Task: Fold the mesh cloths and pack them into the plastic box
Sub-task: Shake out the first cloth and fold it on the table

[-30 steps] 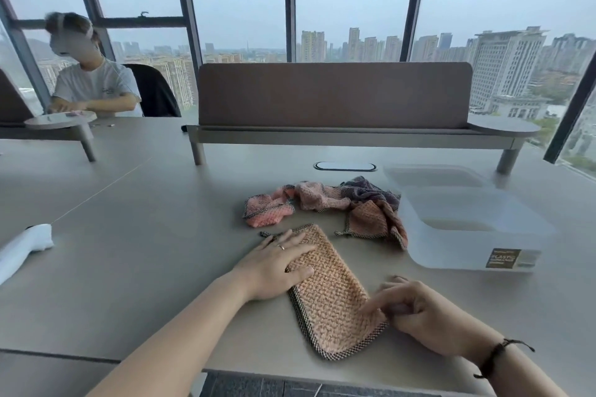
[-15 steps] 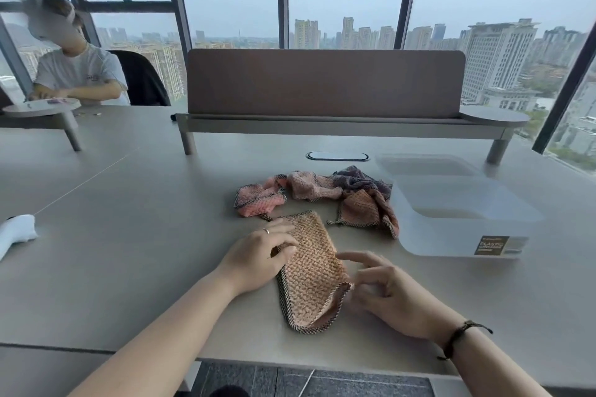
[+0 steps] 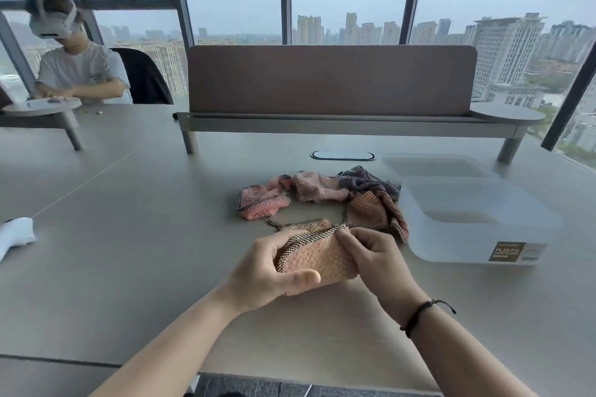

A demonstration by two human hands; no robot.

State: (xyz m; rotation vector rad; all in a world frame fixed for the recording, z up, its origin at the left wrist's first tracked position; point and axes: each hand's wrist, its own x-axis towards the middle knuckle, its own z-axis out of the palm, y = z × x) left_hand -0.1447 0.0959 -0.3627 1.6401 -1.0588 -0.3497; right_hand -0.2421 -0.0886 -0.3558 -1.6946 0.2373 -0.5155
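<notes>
While both the left hand (image 3: 274, 271) and right hand (image 3: 371, 256) pinch the peach waffle-mesh cloth (image 3: 317, 256) at frame centre, its dark-trimmed edges should align before creasing.

The cloth (image 3: 317, 259) lay flat and long on the table (image 3: 129, 251) before. Both hands folded it over, and the left hand (image 3: 267, 271) and right hand (image 3: 374, 258) gripped it.

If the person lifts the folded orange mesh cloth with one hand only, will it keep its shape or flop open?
It will probably flop: the orange mesh cloth bends softly between the left hand and the right hand. It looks light, being a thin open weave. A loose corner already trails on the table, so the fold may open.
</notes>
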